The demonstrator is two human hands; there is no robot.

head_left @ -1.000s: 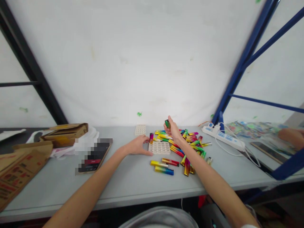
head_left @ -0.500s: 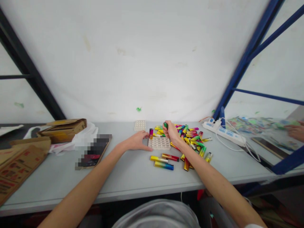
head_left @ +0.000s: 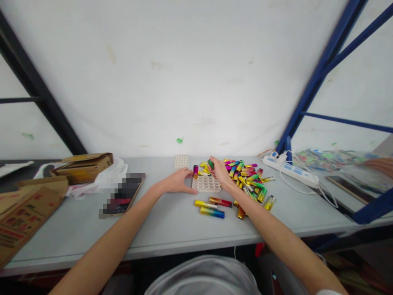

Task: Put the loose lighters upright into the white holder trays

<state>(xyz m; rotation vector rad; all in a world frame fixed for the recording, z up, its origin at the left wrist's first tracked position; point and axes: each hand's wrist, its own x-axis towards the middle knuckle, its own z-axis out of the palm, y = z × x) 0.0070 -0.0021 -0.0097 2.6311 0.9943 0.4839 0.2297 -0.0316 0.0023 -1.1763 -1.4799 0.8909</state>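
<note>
A pale tray with rows of holes [head_left: 206,184] lies on the grey table. One purple and gold lighter [head_left: 195,172] stands upright at its back left corner. My left hand [head_left: 179,181] rests at the tray's left edge, thumb and fingers apart, holding nothing. My right hand [head_left: 219,171] is closed around a green lighter [head_left: 211,164] above the tray's back right part. In front of the tray lie a yellow lighter [head_left: 205,204], a red one [head_left: 220,201] and a yellow-blue one [head_left: 212,212]. A pile of shiny coloured lighters [head_left: 253,180] spreads on the right.
A second holed tray [head_left: 181,161] lies near the wall. Phone [head_left: 124,194], white bag [head_left: 112,176] and cardboard boxes [head_left: 82,168] are at left. A power strip [head_left: 290,170] with cables is at right, past it a blue frame [head_left: 307,94] and another person's blurred hand [head_left: 382,167].
My right hand has moved slightly left and down with the green lighter. My left hand has hardly moved. The other person's hand at the far right has shifted.
</note>
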